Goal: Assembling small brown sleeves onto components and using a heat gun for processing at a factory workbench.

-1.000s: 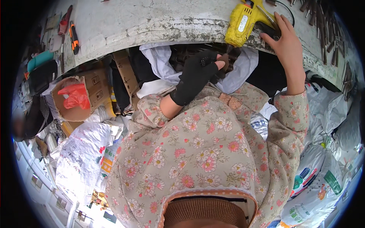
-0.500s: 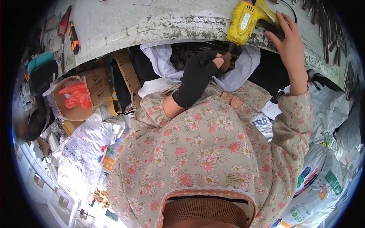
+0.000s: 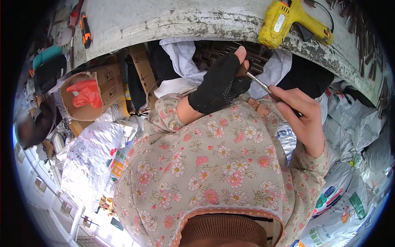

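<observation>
My left hand [image 3: 217,85], in a black fingerless glove, is closed around a small brown piece [image 3: 242,71], mostly hidden by the fingers. My right hand [image 3: 302,113] is bare and pinches a thin dark stick with a silver metal end [image 3: 259,83]. The metal tip points left and meets the brown piece at my left fingertips; whether it goes in cannot be seen. Beyond both hands, a yellow glue gun [image 3: 273,25] lies on the bench edge, nozzle toward me. Below it, a white-lined opening holds several dark brown sticks [image 3: 210,55].
Several dark sticks [image 3: 360,37] lie on the worn bench [image 3: 185,18] at right, an orange-black utility knife [image 3: 85,31] at left. A cardboard box [image 3: 109,90] with a red bag stands left. White plastic bags [image 3: 92,160] lie around me. Another person [image 3: 43,117] sits far left.
My right hand has left the glue gun, come down toward my left hand, and now holds the stick with the silver end. The glue gun stays on the bench edge.
</observation>
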Tool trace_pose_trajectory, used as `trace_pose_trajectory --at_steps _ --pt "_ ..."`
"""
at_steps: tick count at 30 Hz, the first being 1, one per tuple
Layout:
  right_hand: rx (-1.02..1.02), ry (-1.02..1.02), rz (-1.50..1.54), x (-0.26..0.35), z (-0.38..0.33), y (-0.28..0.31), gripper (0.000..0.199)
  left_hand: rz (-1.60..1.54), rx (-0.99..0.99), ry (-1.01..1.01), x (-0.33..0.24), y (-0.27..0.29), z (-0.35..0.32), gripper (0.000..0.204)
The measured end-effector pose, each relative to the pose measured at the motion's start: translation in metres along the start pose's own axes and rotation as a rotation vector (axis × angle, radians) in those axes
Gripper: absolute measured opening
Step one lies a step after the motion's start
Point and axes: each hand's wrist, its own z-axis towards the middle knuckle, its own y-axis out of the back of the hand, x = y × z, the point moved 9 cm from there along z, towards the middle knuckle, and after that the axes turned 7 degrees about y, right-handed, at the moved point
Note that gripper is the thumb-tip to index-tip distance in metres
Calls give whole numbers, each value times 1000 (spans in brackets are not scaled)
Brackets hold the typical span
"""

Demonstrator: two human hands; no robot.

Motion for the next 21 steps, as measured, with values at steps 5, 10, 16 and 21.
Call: trace_pose_trajectory --at_steps 5,10,16,21 --pt "80 -70 -159 13 5 1 31 307 -76 -267 -23 4 -11 30" --pt "143 61 -235 31 17 -11 31 475 -46 -499 -37 -7 -31 25" --pt "93 40 -151 9 20 -20 29 459 -82 -435 -32 10 -16 21" --pt "-24 -181 177 -35 9 -29 26 989 248 -482 -48 -16 -21 17"
